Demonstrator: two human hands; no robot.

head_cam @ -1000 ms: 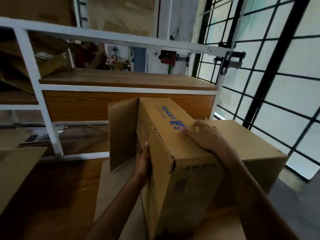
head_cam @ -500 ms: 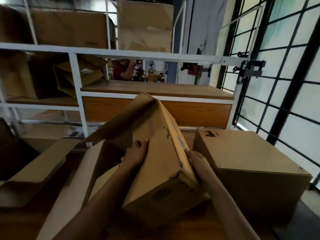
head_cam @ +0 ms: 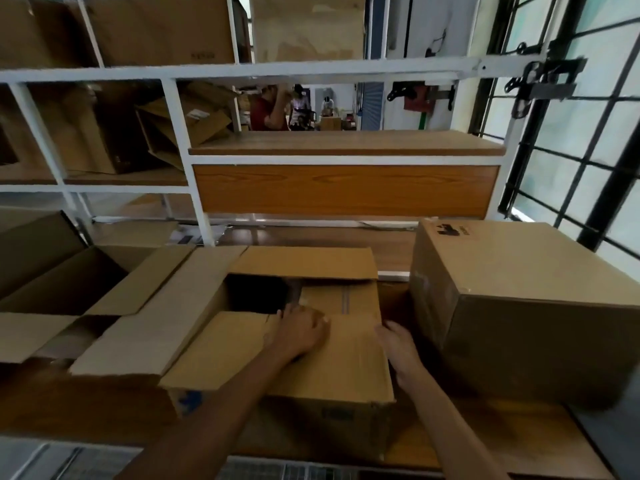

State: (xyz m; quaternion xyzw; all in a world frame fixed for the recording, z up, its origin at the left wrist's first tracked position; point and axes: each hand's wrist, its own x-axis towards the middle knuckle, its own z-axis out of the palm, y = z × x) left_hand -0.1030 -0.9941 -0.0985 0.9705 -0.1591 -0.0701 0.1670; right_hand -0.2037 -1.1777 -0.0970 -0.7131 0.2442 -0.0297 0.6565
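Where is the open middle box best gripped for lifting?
Probably grip the open box by its left and right walls below the flaps, one hand from each side: they are loose and would bend. The closed box stands close on the right, leaving a gap where the right hand sits.

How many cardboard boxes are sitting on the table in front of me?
3: the middle open box, a closed box on its right, and a left open box beside it. Others may be hidden off-frame.
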